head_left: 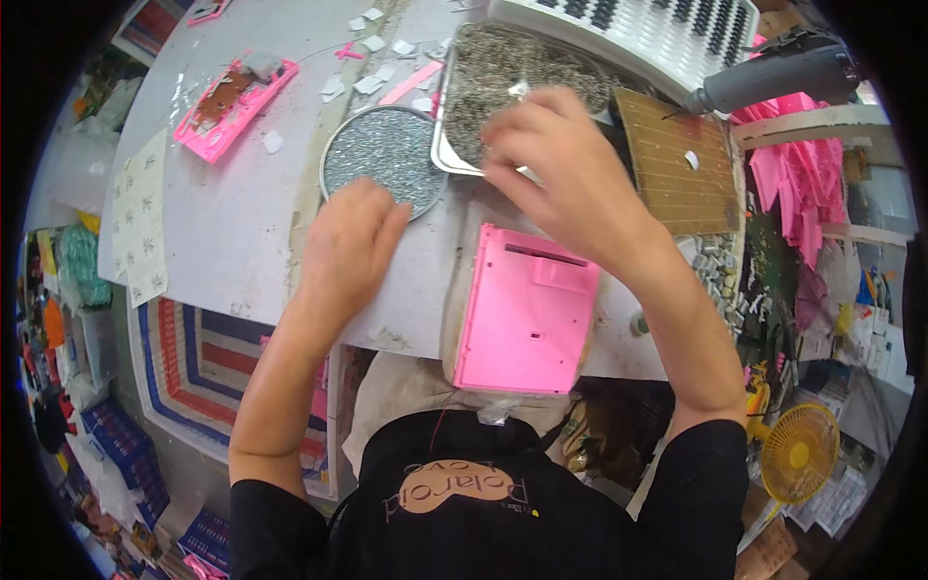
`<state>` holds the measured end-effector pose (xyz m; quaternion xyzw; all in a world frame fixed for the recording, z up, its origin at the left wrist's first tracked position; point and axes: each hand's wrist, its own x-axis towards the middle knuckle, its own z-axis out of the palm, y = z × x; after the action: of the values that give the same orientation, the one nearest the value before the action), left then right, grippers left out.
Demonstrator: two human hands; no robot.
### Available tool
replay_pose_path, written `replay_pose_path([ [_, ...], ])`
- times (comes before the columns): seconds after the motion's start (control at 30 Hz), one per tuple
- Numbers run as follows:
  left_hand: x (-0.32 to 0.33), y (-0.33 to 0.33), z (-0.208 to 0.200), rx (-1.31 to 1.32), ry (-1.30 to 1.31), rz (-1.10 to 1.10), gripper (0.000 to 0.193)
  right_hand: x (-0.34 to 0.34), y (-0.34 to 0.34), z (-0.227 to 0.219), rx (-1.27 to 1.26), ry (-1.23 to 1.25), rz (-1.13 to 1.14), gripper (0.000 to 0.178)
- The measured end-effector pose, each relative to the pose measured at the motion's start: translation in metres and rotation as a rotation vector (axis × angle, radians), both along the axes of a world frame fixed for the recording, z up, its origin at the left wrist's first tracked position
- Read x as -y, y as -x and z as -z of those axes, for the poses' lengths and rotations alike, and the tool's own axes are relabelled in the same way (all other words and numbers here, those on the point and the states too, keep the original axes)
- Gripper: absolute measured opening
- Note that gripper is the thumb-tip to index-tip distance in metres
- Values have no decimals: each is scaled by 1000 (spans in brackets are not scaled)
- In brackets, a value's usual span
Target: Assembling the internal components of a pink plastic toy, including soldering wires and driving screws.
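My left hand (356, 232) is closed, fingertips curled down into the near edge of a round dish (325, 155) full of tiny silvery metal pieces (382, 145). What those fingers pinch, if anything, is hidden. Over the near right part of a white-rimmed tray (440, 155) hovers my right hand (556, 145), its fingers bent in. That tray holds a heap of small brownish-grey metal parts (483, 77), too fine to name. Anything in the right fingers cannot be made out. Below the hands, a pink plastic housing (527, 314) with a slot near its far end lies at the table's front edge.
A white perforated rack (657, 34) with black pieces stands at the back. On the right, a grey power screwdriver (778, 75) hangs above a brown board (677, 169). Another pink housing (208, 140) lies far left, near a printed paper sheet (140, 217). A yellow fan (800, 452) stands low right.
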<state>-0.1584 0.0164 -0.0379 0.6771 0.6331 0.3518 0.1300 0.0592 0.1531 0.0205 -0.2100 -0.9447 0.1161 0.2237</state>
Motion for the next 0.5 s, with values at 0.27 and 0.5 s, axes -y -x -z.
replay_pose_path([
  [0.27, 14, -47, -9, 274, 135, 221, 11, 41, -111, 9, 81, 230, 245, 8],
  [0.5, 5, -59, -14, 100, 109, 206, 12, 33, -109, 6, 129, 257, 143, 7],
])
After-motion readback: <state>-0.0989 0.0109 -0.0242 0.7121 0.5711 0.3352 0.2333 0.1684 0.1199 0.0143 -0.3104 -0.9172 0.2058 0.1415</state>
